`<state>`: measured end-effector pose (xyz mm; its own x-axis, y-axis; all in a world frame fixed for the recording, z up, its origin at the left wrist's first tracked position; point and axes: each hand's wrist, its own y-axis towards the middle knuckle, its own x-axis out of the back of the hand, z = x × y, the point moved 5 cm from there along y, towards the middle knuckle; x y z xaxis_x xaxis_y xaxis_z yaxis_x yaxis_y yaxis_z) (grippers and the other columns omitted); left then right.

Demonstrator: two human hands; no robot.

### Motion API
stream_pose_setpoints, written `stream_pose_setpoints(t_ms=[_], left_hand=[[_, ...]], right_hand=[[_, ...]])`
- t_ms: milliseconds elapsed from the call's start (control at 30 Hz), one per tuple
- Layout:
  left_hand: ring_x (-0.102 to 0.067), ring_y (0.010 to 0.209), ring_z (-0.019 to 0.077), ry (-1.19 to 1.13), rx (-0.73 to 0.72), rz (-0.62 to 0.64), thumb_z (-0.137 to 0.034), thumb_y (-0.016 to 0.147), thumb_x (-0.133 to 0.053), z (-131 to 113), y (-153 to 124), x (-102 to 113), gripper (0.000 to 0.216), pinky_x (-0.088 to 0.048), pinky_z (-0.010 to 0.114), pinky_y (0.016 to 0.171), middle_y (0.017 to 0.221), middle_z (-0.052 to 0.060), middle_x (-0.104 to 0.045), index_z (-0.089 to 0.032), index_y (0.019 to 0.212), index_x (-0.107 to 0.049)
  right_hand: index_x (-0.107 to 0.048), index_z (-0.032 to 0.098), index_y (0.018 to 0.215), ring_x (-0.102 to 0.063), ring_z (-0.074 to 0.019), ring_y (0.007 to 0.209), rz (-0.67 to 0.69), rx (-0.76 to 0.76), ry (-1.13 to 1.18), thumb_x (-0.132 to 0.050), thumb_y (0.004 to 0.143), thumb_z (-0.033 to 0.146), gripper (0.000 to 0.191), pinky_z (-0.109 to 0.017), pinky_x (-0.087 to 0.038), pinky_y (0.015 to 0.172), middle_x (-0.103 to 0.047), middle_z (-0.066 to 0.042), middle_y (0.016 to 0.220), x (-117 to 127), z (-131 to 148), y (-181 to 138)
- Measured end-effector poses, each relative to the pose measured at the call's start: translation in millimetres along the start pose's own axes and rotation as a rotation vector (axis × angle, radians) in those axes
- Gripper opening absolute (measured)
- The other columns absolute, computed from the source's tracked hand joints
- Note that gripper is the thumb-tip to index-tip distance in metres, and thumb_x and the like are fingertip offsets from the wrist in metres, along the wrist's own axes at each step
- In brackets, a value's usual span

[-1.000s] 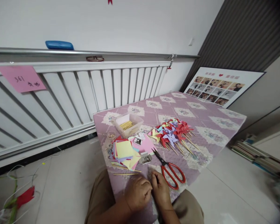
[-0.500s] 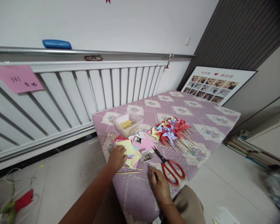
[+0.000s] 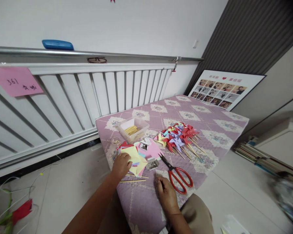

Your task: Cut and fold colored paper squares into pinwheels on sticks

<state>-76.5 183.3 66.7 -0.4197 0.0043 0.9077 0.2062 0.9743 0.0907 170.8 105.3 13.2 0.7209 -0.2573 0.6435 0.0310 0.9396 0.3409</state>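
Observation:
My left hand [image 3: 122, 165] lies at the left edge of a stack of coloured paper squares, fingers curled on the top yellow sheet [image 3: 132, 154]. Beside it is a cut yellow paper piece [image 3: 141, 165]. My right hand [image 3: 166, 192] rests closed on the bed's near part; whatever its fingers hold, if anything, is hidden. Just right of it lie red-handled scissors [image 3: 177, 175], blades pointing away. Two small boxes, one grey [image 3: 152, 164] and one on pink paper [image 3: 150, 150], sit by the stack. Thin wooden sticks [image 3: 134, 180] lie in front of the papers.
Finished paper pinwheels [image 3: 177, 138] on sticks lie in a pile farther right. A clear plastic box [image 3: 142, 125] holds wooden sticks, with a small round dish [image 3: 116, 141] nearby. A white radiator [image 3: 129, 91] runs along the wall; a photo board [image 3: 249, 79] leans at the far end.
My left hand has shifted slightly on the paper stack, its fingers drawn in a little. My right hand stays closed in the same place. The view has turned slightly.

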Motion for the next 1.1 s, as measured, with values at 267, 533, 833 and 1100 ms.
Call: stream_pose_setpoints(t_ms=[267,533,833,1100], left_hand=[[-0.060,0.091,0.0203,-0.039,0.054,0.006,-0.020,0.089,-0.040,7,8,2,0.027,-0.038,0.032,0.084,0.094,0.008,-0.069,-0.018,0.084,-0.066],[-0.060,0.074,0.0174,-0.151,0.243,-0.030,-0.022,0.084,-0.045,32,25,11,0.022,-0.038,0.027,0.067,0.079,0.005,-0.069,-0.018,0.080,-0.067],[-0.062,0.075,0.0177,-0.289,0.300,-0.312,-0.025,0.086,-0.044,34,20,48,0.020,-0.045,0.029,0.069,0.077,0.003,-0.067,-0.019,0.082,-0.062],[-0.060,0.097,0.0196,-0.411,-0.166,-0.661,-0.013,0.084,-0.049,-46,-45,43,0.017,-0.047,0.038,0.092,0.097,0.006,-0.067,-0.022,0.085,-0.064]], right_hand=[[-0.066,0.016,0.089,-0.067,-0.0257,0.082,0.005,0.001,0.002,-0.046,0.091,0.033,0.027,-0.037,-0.053,0.076,-0.071,-0.012,0.087,0,1,1],[-0.066,0.017,0.088,-0.067,-0.0250,0.080,-0.015,0.008,-0.027,-0.045,0.090,0.033,0.026,-0.037,-0.054,0.075,-0.071,-0.011,0.085,1,2,1],[-0.067,0.017,0.089,-0.068,-0.0249,0.082,-0.025,0.007,-0.012,-0.045,0.090,0.033,0.027,-0.036,-0.055,0.075,-0.073,-0.011,0.087,2,2,1],[-0.072,0.018,0.094,-0.069,-0.0284,0.091,0.005,-0.093,0.166,-0.049,0.088,0.049,0.039,-0.042,-0.054,0.085,-0.075,-0.013,0.096,10,8,2]])
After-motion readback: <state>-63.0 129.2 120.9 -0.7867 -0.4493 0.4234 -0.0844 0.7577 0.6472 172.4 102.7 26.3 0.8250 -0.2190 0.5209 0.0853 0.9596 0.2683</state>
